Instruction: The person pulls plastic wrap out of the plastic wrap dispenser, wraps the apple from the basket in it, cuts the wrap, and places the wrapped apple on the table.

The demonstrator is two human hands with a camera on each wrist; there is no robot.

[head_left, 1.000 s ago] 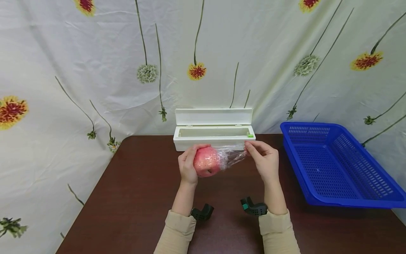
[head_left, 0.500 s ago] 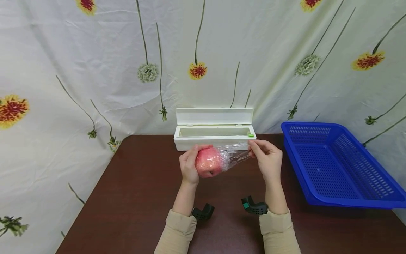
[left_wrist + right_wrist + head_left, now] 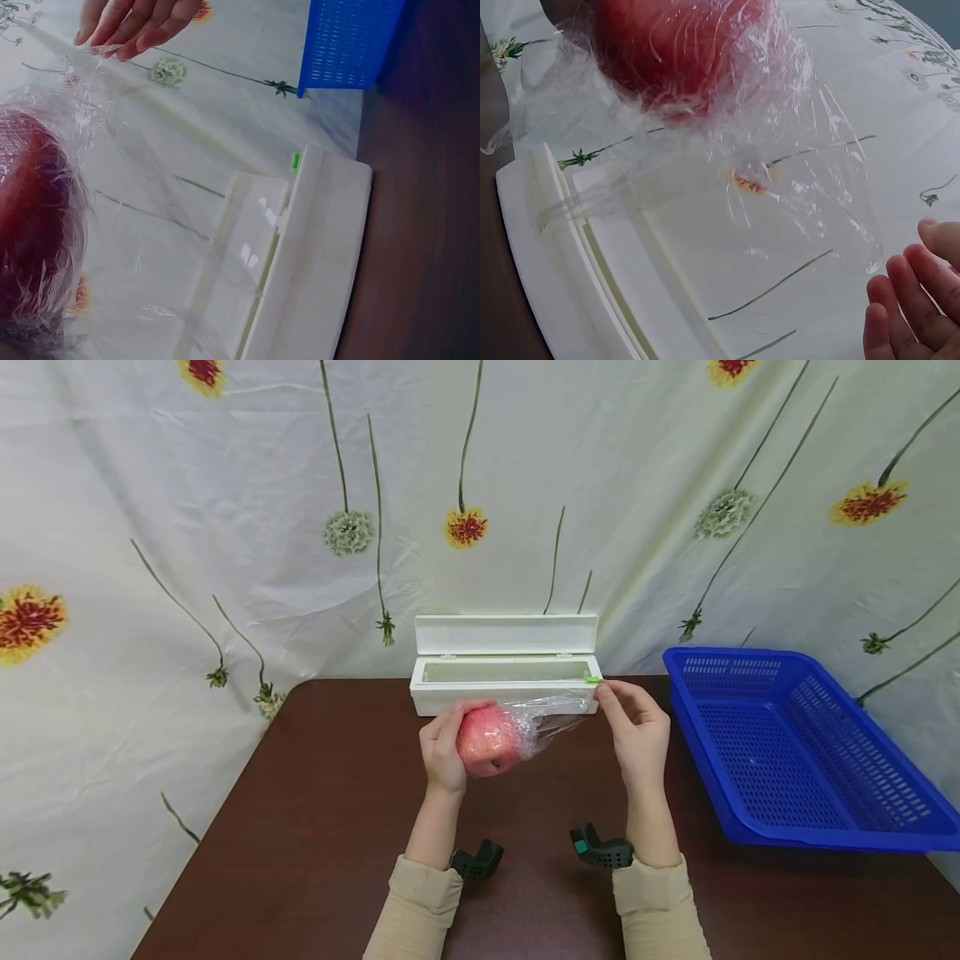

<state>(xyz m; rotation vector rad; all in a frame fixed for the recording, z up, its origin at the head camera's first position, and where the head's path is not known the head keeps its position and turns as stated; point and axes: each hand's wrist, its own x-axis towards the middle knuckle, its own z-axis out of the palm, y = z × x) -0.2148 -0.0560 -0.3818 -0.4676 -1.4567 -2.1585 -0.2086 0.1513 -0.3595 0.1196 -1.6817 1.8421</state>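
Note:
My left hand (image 3: 444, 750) grips a red apple (image 3: 487, 745) from its left side, fingers over the top, with the stem hollow facing down toward me. Clear cling film (image 3: 551, 708) covers the apple and trails off its right side as a loose, crinkled tail. At the far end of that tail, my right hand (image 3: 637, 727) pinches the film between thumb and fingertips. The right wrist view has the film (image 3: 817, 172) spread out from the apple (image 3: 675, 52), its corner right by the fingertips (image 3: 897, 264). Only the wrapped apple (image 3: 30, 202) shows in the left wrist view, the left hand mostly hidden.
Behind the hands stands a white cling film box (image 3: 506, 697) with its lid up and a green slider (image 3: 592, 680) at its right end. A blue plastic basket (image 3: 750, 822) sits on the right of the brown table (image 3: 322, 827). Flowered cloth (image 3: 285, 485) hangs behind.
The right hand has moved a little to the right and upward, drawing the film tail out longer from the apple. The left hand and apple stay nearly in place.

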